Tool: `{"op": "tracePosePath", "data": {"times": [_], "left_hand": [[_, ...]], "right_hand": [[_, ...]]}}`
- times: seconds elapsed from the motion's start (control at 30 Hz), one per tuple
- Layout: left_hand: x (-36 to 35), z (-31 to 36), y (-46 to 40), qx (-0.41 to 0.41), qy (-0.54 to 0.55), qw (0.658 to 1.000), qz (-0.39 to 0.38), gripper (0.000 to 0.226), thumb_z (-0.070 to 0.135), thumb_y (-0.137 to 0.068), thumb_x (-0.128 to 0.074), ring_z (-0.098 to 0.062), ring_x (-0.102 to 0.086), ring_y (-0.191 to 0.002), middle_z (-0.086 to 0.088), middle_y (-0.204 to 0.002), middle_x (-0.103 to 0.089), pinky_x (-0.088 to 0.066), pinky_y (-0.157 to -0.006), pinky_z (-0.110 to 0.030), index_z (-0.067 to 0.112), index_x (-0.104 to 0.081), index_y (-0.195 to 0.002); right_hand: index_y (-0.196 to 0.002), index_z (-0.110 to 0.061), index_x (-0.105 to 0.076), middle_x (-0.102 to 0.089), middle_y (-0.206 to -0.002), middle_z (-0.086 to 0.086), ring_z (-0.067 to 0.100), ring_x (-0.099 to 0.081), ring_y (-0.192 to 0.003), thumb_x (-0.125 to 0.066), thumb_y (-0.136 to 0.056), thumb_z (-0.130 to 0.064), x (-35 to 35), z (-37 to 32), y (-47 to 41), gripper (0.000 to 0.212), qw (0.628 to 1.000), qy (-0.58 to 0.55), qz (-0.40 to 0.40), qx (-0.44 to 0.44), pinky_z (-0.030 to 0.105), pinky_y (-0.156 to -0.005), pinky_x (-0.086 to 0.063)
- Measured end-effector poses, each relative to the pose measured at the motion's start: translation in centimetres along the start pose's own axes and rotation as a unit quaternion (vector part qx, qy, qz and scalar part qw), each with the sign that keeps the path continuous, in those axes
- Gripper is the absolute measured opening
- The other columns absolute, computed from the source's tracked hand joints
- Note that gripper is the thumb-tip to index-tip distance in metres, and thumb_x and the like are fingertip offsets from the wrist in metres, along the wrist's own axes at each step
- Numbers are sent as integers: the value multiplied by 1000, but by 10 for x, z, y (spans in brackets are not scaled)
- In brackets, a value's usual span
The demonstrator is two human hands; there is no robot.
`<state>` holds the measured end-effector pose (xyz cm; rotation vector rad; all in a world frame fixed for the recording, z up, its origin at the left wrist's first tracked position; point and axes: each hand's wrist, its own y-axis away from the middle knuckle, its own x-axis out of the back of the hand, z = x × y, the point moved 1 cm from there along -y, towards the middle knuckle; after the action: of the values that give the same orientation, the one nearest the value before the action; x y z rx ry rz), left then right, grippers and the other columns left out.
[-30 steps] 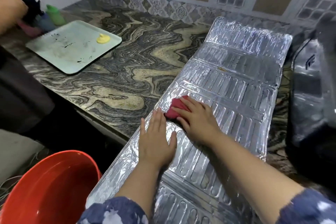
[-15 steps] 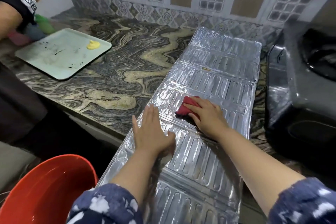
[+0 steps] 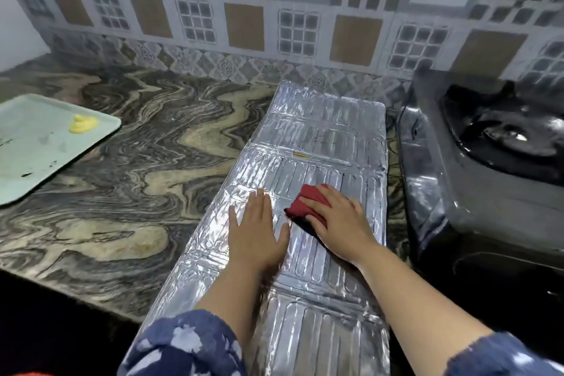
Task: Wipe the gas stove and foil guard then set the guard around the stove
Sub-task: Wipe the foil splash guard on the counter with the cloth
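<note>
desk [image 3: 128,162]: swirled grey-and-tan stone, its near edge dropping into shadow; foil guard [image 3: 320,168]: long ribbed, crinkled silver panels lying flat on it, just beside the black glossy gas stove [image 3: 488,180], which is cut off at right. pale green tray [image 3: 33,146]: rectangular, cropped at left, bearing a yellow blob. left hand [image 3: 254,232]: palm down, fingers spread flat on the foil; right hand [image 3: 341,223]: fingers curled over a wadded red cloth [image 3: 303,201], pressing it to the guard.

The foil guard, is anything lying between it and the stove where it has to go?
Nothing visible does. The foil guard lies flat right beside the stove, with only a narrow strip of bare counter between them.
</note>
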<state>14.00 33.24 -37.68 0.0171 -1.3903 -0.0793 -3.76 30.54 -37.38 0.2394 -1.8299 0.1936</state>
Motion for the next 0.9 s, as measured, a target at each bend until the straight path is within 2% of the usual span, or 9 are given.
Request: {"op": "tracePosePath", "data": {"times": [0.1,0.27,0.47,0.7,0.9], "left_hand": [[-6,0,3,0,11,999,33,83,58,-82,1,-13,12,-148,1,-161,13,12,-117,-47,16,3,-153],[-7,1,2,1,15,998,55,78,56,-86,-6,-10,14,-147,3,-160,14,16,-116,-44,17,5,-153],[-9,0,-2,1,21,998,52,76,56,-91,-16,-10,14,-147,4,-161,13,11,-119,-47,17,5,-153],[-10,0,-2,4,18,999,44,76,55,-91,-18,-11,12,-147,2,-161,10,10,-119,-48,15,1,-153],[-13,-7,4,-11,24,999,38,80,58,-87,-10,-12,12,-148,1,-162,9,8,-119,-48,15,1,-153]], "right_hand": [[-139,-48,-33,-17,-159,-10,14,-9,-148,-33,-95,-52,1,8,-23,44,1000,4,3,-26,50,-118,-8],[-141,-46,-32,-17,-159,-7,17,-10,-147,-31,-97,-49,6,19,-69,44,998,5,14,-65,51,-118,-6],[-141,-43,-34,-23,-157,-4,20,-17,-145,-31,-99,-43,8,17,-92,43,997,13,17,-74,50,-116,-11],[-136,-42,-43,-37,-149,-8,19,-31,-137,-35,-98,-41,12,-16,-34,39,999,-16,34,-22,43,-107,-20],[-139,-46,-34,-23,-157,-9,17,-15,-146,-30,-94,-51,1,-15,38,45,1000,10,-1,7,47,-116,-12]]}}
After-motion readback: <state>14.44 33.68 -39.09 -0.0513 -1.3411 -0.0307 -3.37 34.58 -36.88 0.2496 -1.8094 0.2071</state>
